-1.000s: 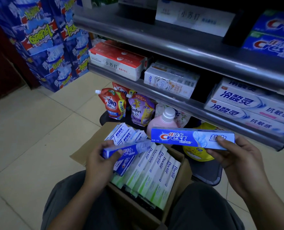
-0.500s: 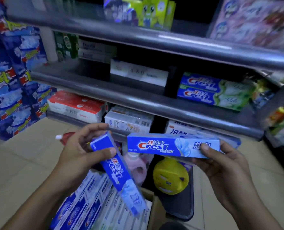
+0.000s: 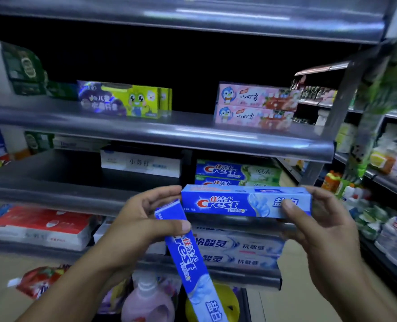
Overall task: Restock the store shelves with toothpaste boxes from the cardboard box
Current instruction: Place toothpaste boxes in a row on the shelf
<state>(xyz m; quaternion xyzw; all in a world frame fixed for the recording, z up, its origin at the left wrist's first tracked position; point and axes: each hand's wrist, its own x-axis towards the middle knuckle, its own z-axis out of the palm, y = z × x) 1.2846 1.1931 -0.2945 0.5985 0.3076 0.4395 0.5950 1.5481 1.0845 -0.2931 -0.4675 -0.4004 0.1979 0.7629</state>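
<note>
My right hand [image 3: 318, 231] grips a blue Crest toothpaste box [image 3: 234, 203] by its right end and holds it level in front of the shelves. My left hand [image 3: 141, 219] pinches the top of a second blue Crest box [image 3: 190, 259], which hangs slanting down to the right; the fingertips of this hand also touch the left end of the level box. Just behind the level box, green-and-blue Crest boxes [image 3: 237, 171] lie stacked on the middle shelf [image 3: 53, 194]. The cardboard box is out of view.
The upper shelf [image 3: 146, 133] carries yellow kids' toothpaste boxes [image 3: 132, 101] and pink penguin boxes [image 3: 255, 105]. White toothpaste boxes [image 3: 237, 245] and red-white boxes [image 3: 42, 226] lie on the lower shelf. A pink bottle [image 3: 146, 300] stands below. Another rack [image 3: 383, 182] flanks the right.
The view has tilted upward, bringing higher shelves in and dropping the cardboard box out of sight. Both hands rose with their boxes, and the left fingertips came up against the level box's left end.
</note>
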